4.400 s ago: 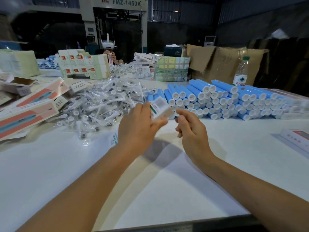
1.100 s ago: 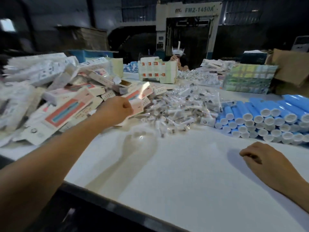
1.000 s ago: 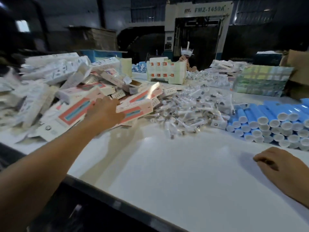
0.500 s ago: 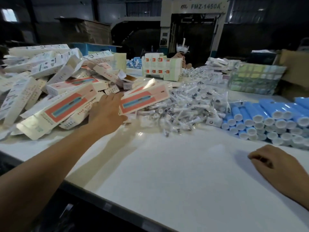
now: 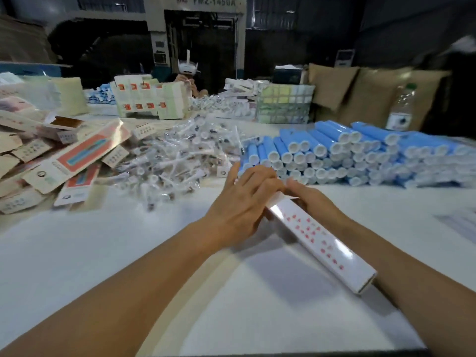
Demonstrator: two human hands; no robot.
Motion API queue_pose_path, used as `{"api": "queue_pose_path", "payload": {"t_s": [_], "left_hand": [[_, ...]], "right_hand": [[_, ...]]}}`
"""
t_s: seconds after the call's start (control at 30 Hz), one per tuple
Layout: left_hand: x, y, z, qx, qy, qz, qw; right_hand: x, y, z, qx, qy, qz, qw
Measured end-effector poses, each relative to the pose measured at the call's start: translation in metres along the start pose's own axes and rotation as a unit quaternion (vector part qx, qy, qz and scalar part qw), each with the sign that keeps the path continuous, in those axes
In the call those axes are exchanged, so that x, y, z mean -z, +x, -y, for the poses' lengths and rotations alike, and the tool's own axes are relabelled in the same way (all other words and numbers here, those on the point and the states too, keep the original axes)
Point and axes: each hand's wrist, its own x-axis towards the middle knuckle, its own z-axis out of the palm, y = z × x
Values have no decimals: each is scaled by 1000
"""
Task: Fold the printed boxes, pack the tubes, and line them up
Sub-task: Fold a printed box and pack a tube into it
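A long white printed box (image 5: 322, 240) with red marks is opened into a square sleeve and slants above the white table (image 5: 116, 253), its open end toward me. My left hand (image 5: 244, 202) lies over its far end with the fingers spread, and my right hand (image 5: 313, 202) grips the same end from the right. Flat printed boxes (image 5: 77, 155) with red and blue panels lie heaped at the left. Blue tubes (image 5: 334, 153) with white caps are stacked at the right, caps toward me.
A heap of small plastic-wrapped parts (image 5: 175, 155) sits between the flat boxes and the tubes. Behind stand finished box stacks (image 5: 149, 99), a taped bundle (image 5: 283, 104), brown cardboard (image 5: 360, 94) and a water bottle (image 5: 401, 109). A person (image 5: 188, 73) works across the table.
My left hand left the pile of flat boxes and came to the middle with one box. My right hand rose from the table to join it. The box now stands open as a sleeve.
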Motion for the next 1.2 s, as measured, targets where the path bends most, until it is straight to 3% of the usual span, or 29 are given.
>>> {"api": "queue_pose_path", "payload": {"t_s": [0.1, 0.23, 0.4, 0.5, 0.6, 0.7, 0.77, 0.83, 0.97, 1.07, 1.2], "left_hand": [[-10, -2, -2, 16, -42, 17, 999], [-13, -7, 5, 18, -54, 1, 998], [-10, -3, 4, 44, -33, 19, 998], [4, 3, 4, 160, -85, -14, 983], [19, 4, 5, 285, -194, -5, 939], [22, 7, -1, 287, -9, 138, 948], [13, 11, -7, 266, 107, 221, 932], [2, 13, -12, 262, 150, 231, 925], [-3, 11, -8, 264, 147, 172, 938], [1, 4, 2, 261, 145, 162, 941], [4, -8, 10, 217, 170, 223, 935]], "right_hand": [[2, 4, -1, -29, -6, 48, 998], [9, 2, -7, -93, 123, 129, 980], [10, 1, -8, -136, 135, 51, 980], [6, 3, -9, -150, 178, -21, 972], [2, 3, -8, -123, 232, -66, 962], [-1, 2, -8, -93, 260, -76, 958], [-2, 3, -10, -82, 252, -77, 961], [-2, 4, -12, -74, 244, -85, 963], [-2, 6, -14, -76, 194, -110, 972], [8, 9, -12, -62, 102, -222, 968], [43, 21, 6, 39, -7, -360, 932]]}}
